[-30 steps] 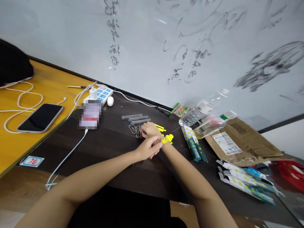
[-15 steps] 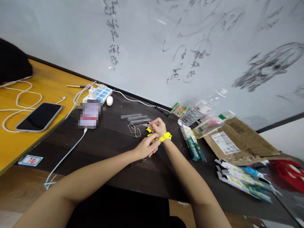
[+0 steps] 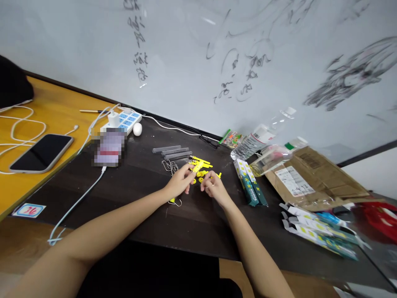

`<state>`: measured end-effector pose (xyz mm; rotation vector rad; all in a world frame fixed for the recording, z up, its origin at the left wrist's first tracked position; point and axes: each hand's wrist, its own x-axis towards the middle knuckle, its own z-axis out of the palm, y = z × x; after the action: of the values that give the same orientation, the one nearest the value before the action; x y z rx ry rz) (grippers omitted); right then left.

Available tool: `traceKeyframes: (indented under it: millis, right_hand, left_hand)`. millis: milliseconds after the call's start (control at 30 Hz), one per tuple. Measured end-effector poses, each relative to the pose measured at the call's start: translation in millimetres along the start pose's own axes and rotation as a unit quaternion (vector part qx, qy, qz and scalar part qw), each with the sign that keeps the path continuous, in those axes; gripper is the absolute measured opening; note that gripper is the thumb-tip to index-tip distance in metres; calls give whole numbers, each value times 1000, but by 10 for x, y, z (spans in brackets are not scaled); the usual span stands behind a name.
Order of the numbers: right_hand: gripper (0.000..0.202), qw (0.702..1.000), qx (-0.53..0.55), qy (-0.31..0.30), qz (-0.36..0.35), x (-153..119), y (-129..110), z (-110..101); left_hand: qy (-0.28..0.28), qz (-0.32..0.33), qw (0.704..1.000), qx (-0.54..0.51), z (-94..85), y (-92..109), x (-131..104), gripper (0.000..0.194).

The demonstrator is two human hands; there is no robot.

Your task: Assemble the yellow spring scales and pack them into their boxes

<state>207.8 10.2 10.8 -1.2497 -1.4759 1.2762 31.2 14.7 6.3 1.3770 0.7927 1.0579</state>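
My left hand [image 3: 180, 181] grips a yellow plastic piece [image 3: 197, 166] between thumb and fingers, its far end pointing up and to the right. Just to the right, my right hand [image 3: 215, 188] is closed with curled fingertips; a thin pale sliver shows at them, too small to name. Loose yellow plastic parts [image 3: 201, 180], some round and some rod-like, lie on the dark table between and behind the hands. Bent metal wire pieces [image 3: 170, 166] lie left of my left hand. Nearer me rests a small yellow part with a wire hook [image 3: 174, 201].
Clear plastic tubes [image 3: 176, 151] lie behind the wires. Green-and-white boxes [image 3: 250, 182], a water bottle [image 3: 249, 145] and a flattened cardboard package [image 3: 319, 176] occupy the right side. A phone on a cable [image 3: 110, 147] and a power strip [image 3: 127, 120] are at left.
My hands have moved apart: the right came down toward me, the left shifted left with the yellow piece. More loose yellow parts now show. The view has shifted slightly.
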Motion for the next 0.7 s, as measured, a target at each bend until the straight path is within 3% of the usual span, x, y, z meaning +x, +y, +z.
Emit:
traceKeyframes:
  millis: [100,300,367,533,700]
  right_hand:
    - [18,996,-72,-6,-50,-58,-7,11]
    - [30,981,-183,5,-69,-51,30,-103]
    - [29,982,-176,-15,-73,-55,31,-131]
    - [15,985,-83,-135,-68,-84,-57,-181]
    - [6,981,-102,-149,-70,-91,-114,-221]
  left_hand:
    - [-2,-14,1000,12,-10,34,6,21]
    - [-49,-62,996,33,19,91,-3,16]
    - [-72,-78,994,29,34,83,-8,14]
    - [-93,-113,989,2,59,62,-4,15]
    - [-88,-122,989,-11,64,102,-5,18]
